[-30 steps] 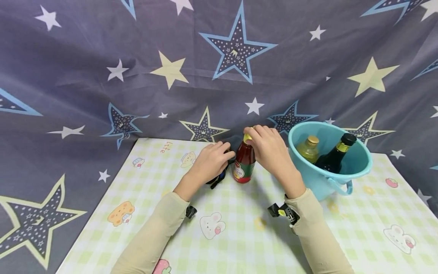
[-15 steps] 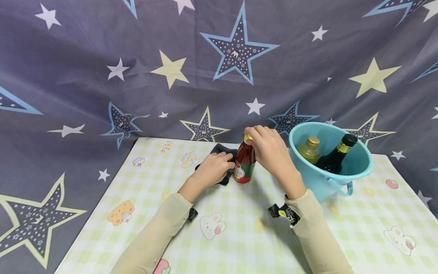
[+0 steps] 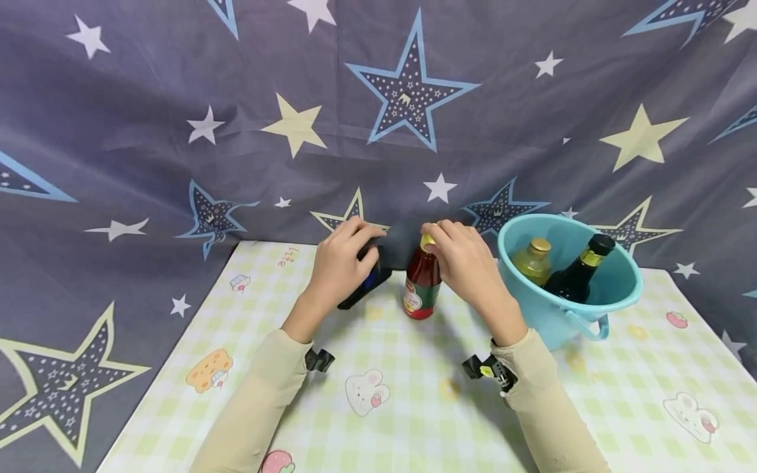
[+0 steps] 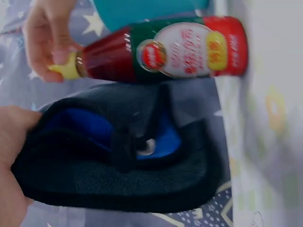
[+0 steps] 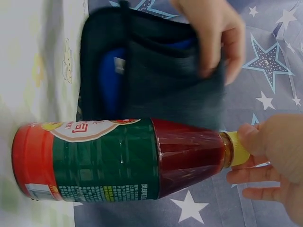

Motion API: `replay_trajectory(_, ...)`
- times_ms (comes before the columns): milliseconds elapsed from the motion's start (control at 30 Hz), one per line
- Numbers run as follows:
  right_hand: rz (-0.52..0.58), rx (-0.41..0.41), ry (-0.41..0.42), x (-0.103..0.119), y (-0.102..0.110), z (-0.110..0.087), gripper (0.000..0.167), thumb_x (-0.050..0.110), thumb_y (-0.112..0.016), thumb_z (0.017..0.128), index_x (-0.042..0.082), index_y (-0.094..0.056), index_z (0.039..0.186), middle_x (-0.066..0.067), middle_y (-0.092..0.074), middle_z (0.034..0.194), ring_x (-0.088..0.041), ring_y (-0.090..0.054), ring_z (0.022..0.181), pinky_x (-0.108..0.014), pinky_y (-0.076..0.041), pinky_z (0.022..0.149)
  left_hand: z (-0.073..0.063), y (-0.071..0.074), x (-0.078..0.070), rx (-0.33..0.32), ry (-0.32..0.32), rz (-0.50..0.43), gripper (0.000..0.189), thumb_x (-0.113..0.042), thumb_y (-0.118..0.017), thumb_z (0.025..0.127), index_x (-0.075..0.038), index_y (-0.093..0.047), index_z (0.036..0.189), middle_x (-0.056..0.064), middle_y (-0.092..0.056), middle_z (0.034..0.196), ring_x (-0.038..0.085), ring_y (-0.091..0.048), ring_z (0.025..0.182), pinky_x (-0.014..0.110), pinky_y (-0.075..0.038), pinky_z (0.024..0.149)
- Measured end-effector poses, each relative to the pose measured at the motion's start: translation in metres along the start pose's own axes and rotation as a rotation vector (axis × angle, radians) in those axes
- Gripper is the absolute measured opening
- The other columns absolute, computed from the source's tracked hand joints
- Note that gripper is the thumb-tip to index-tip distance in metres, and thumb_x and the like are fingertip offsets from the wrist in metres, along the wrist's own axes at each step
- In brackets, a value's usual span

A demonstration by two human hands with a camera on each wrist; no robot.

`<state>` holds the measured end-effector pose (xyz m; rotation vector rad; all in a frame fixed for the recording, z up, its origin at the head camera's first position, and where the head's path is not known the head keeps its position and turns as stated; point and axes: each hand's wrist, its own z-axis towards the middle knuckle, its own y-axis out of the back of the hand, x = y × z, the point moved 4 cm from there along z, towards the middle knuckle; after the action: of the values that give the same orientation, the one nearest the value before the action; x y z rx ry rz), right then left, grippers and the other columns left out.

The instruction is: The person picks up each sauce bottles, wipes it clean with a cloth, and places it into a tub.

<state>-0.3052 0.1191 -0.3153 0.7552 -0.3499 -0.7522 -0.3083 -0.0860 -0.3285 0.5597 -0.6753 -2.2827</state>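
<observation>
My left hand [image 3: 338,263] pinches the edge of a black fabric wrap [image 4: 118,187] with a bright blue lining, a strap and a small shiny ring. In the left wrist view the wrap gapes partly open and shows its lining. Right beside it, a dark red sauce bottle [image 3: 422,286] with a green and white label stands upright on the table. My right hand [image 3: 464,263] grips its yellow cap [image 5: 240,149] between thumb and fingers. The wrap hangs close to the left of the bottle and overlaps it in the right wrist view.
To the right stands a light blue bucket [image 3: 544,318] with a handle. A gold-capped bottle [image 3: 533,264] and a dark bottle with a black cap [image 3: 572,279] lean inside. A star-patterned curtain [image 3: 236,79] hangs behind the checked tablecloth [image 3: 414,414].
My left hand has risen and shifted left, lifting the wrap from low behind the bottle to a more upright position. My right hand stays on the cap and the bottle keeps its place.
</observation>
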Motion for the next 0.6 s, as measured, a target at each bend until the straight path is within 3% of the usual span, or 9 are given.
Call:
replay_trajectory(100,-0.009,-0.002,0.01,0.0,-0.001,-0.001,0.021,0.008,-0.068,0.097,0.005,-0.066,0.118,-0.01,-0.067,0.101,-0.031,-0.064,0.088,-0.046,-0.052,0.085,0.003,0.007,-0.008,-0.103,-0.028,-0.089,0.019,-0.003,-0.066,0.092,-0.009,-0.078,0.105,0.008,-0.067,0.098,0.022,-0.058,0.076,0.035,-0.049,0.063)
replay_trajectory(200,-0.021,-0.012,0.014,0.0,-0.001,0.0,0.024,0.009,-0.069,0.096,0.003,-0.067,0.119,-0.012,-0.068,0.102,-0.032,-0.064,0.088,-0.046,-0.053,0.086,0.005,0.004,-0.016,-0.123,-0.096,-0.169,0.018,-0.003,-0.068,0.093,-0.008,-0.079,0.106,0.01,-0.068,0.101,0.023,-0.063,0.085,0.036,-0.054,0.071)
replay_trajectory(400,-0.026,0.006,0.003,0.0,-0.002,-0.001,0.026,0.007,-0.069,0.096,0.001,-0.068,0.121,-0.014,-0.068,0.104,-0.033,-0.065,0.089,-0.047,-0.053,0.088,-0.002,-0.014,-0.023,-0.025,-0.182,-0.283,0.019,-0.002,-0.07,0.093,-0.009,-0.079,0.108,0.01,-0.068,0.106,0.024,-0.064,0.098,0.034,-0.055,0.079)
replay_trajectory(600,-0.022,0.009,-0.013,0.0,0.0,-0.001,0.026,0.005,-0.069,0.095,0.002,-0.068,0.121,-0.013,-0.067,0.104,-0.033,-0.064,0.09,-0.047,-0.053,0.087,-0.005,-0.022,-0.025,0.035,-0.223,-0.225,0.02,-0.002,-0.069,0.094,-0.01,-0.079,0.109,0.009,-0.068,0.108,0.024,-0.063,0.1,0.033,-0.055,0.083)
